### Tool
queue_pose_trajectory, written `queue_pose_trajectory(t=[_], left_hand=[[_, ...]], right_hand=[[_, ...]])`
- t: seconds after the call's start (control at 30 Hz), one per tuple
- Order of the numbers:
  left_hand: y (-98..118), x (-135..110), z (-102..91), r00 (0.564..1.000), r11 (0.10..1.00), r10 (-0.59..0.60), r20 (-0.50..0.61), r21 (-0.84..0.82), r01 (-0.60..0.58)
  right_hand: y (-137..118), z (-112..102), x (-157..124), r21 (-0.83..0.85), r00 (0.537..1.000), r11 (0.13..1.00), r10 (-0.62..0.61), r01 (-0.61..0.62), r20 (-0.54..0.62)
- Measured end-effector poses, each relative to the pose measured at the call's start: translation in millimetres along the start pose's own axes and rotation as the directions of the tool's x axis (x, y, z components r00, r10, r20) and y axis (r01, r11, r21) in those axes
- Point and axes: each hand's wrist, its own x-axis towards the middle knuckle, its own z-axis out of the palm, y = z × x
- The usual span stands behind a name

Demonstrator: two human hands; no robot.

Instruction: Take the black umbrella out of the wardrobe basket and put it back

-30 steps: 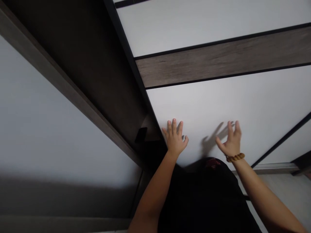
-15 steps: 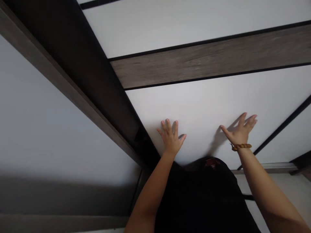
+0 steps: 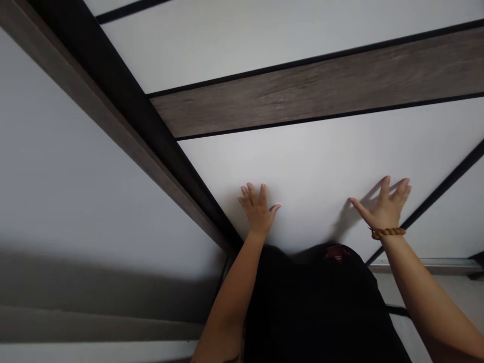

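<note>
Pale grey wall (image 3: 94, 201) on left, soft dark shadow band (image 3: 94, 287) across its lower part. Brown wood-grain post (image 3: 113, 128) with black edge running diagonally beside it. White panel (image 3: 227, 45) at top, black-lined. Wood-grain crosspiece (image 3: 302, 85) below it. Pale panel (image 3: 446, 217) at right, black trim. Metal track (image 3: 427, 267) low right. Light dim, even.

The person wears a black top (image 3: 313, 307) carrying a small dark-red emblem (image 3: 336, 253) at the chest. A bracelet of oblong amber-brown beads (image 3: 388, 233) encircles the right wrist. The left hand (image 3: 258, 209) and right hand (image 3: 383, 206) are bare, and both forearms are uncovered.
</note>
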Motion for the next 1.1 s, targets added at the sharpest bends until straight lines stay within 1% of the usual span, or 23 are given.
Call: queue_pose_trajectory(t=[0.17, 0.4, 0.5, 0.63, 0.7, 0.83, 0.9, 1.0, 1.1], left_hand=[[1.1, -5.9, -0.8, 0.999, 1.000, 0.008, -0.044, -0.026, -0.009], [3.8, -19.0, 7.3, 0.997, 0.999, -0.006, -0.074, -0.046, 0.003], [13.3, -27.5, 12.8, 0.997, 0.999, 0.010, -0.079, -0.053, -0.014], [31.1, -41.7, 20.5, 0.997, 0.995, 0.055, -0.060, -0.085, -0.060], [37.5, -48.9, 24.2, 0.995, 0.992, 0.081, -0.058, -0.095, -0.086], [46.3, -59.3, 28.1, 0.991, 0.986, 0.105, -0.078, -0.118, -0.114], [50.1, -62.0, 27.4, 0.993, 0.985, 0.093, -0.073, -0.138, -0.102], [53.4, -65.2, 24.8, 0.998, 0.983, 0.047, -0.048, -0.174, -0.055], [53.5, -74.3, 26.0, 1.000, 0.966, 0.010, 0.006, -0.258, -0.008]], right_hand=[[5.3, 11.6, -8.6, 0.012, 0.998, 0.998, -0.063, 0.063, 0.008], [-4.4, 14.3, -13.7, -0.008, 0.997, 0.997, -0.072, 0.073, 0.023], [1.6, 13.7, -15.4, -0.012, 0.995, 0.995, -0.098, 0.098, 0.020], [20.1, 14.8, -20.6, 0.001, 0.986, 0.986, -0.164, 0.164, -0.014], [26.1, 16.4, -25.4, 0.015, 0.981, 0.981, -0.193, 0.193, -0.011], [26.6, 19.0, -36.9, 0.047, 0.973, 0.973, -0.229, 0.227, 0.021], [24.9, 18.6, -40.9, 0.063, 0.973, 0.973, -0.226, 0.223, 0.041], [24.2, 15.5, -43.7, 0.085, 0.976, 0.976, -0.205, 0.199, 0.074], [23.3, 12.3, -50.7, 0.118, 0.973, 0.975, -0.204, 0.191, 0.108]])
